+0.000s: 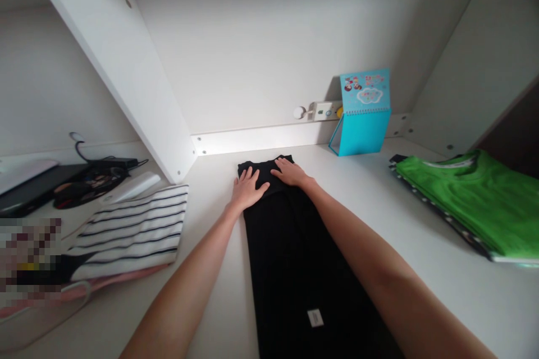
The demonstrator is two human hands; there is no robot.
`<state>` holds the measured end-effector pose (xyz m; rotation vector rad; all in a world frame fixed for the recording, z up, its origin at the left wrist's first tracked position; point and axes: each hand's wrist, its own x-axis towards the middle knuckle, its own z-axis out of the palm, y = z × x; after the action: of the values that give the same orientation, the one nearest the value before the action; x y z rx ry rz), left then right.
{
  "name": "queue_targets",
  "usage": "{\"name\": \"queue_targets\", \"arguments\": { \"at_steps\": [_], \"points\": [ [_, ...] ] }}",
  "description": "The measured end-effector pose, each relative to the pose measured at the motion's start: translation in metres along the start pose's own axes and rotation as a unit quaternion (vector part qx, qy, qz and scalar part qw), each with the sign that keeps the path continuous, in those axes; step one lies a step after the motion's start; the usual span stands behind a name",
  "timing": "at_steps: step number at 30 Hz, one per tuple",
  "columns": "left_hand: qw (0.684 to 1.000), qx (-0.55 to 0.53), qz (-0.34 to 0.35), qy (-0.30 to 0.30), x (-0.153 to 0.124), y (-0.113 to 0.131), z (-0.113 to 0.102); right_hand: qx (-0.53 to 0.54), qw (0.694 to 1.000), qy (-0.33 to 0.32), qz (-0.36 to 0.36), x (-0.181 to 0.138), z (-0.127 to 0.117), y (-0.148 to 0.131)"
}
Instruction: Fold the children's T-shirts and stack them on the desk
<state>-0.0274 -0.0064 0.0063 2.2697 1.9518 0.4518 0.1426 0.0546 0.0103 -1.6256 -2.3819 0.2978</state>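
A long black garment lies folded lengthwise on the white desk, running from the near edge toward the back wall. A small white tag shows on it near the bottom. My left hand rests flat on the garment's far left corner, fingers spread. My right hand lies flat on the far end beside it, fingers stretched out. Both hands press on the cloth and hold nothing.
A green folded shirt lies on a dark patterned one at the right. A blue stand-up calendar and a wall socket are at the back. A striped cloth, cables and dark items lie left, beyond a slanted white panel.
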Motion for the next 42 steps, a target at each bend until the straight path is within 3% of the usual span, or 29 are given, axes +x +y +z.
{"name": "queue_targets", "arguments": {
  "at_steps": [6, 9, 12, 16, 20, 24, 29, 32, 34, 36, 39, 42],
  "points": [
    [0.998, 0.052, -0.002, -0.035, 0.002, -0.001, 0.001, -0.001, 0.999, -0.034, 0.010, -0.004, -0.002, 0.004],
    [0.997, 0.062, -0.007, -0.035, 0.002, -0.002, 0.003, 0.000, 0.998, -0.063, 0.000, -0.028, -0.012, 0.000],
    [0.997, 0.069, -0.019, -0.029, 0.002, -0.001, 0.004, 0.000, 0.994, -0.096, -0.048, -0.088, -0.022, -0.002],
    [0.996, 0.073, -0.025, -0.054, 0.009, -0.001, -0.005, -0.006, 0.983, -0.120, -0.136, -0.208, -0.033, -0.005],
    [0.992, 0.065, -0.038, -0.100, 0.017, -0.007, -0.016, -0.005, 0.981, -0.082, -0.178, -0.310, -0.043, -0.014],
    [0.995, 0.042, -0.069, -0.063, 0.019, -0.012, -0.014, -0.004, 0.977, -0.014, -0.214, -0.358, -0.047, -0.026],
    [0.994, 0.032, -0.094, -0.052, 0.012, 0.002, -0.026, -0.022, 0.979, 0.021, -0.203, -0.370, -0.041, -0.017],
    [0.998, 0.012, -0.050, -0.032, -0.023, 0.028, -0.051, -0.043, 0.983, 0.033, -0.176, -0.365, -0.035, -0.004],
    [0.997, -0.015, 0.055, -0.056, -0.073, 0.050, -0.066, -0.053, 0.980, 0.015, -0.194, -0.361, -0.032, 0.002],
    [0.975, -0.045, 0.188, -0.113, -0.138, 0.066, -0.075, -0.061, 0.975, 0.003, -0.213, -0.357, -0.030, 0.003],
    [0.938, -0.047, 0.313, -0.139, -0.228, 0.070, -0.068, -0.075, 0.974, 0.023, -0.215, -0.358, -0.027, 0.000],
    [0.940, -0.003, 0.325, -0.109, -0.277, 0.056, -0.048, -0.064, 0.974, 0.031, -0.216, -0.366, -0.029, -0.007]
  ]
}}
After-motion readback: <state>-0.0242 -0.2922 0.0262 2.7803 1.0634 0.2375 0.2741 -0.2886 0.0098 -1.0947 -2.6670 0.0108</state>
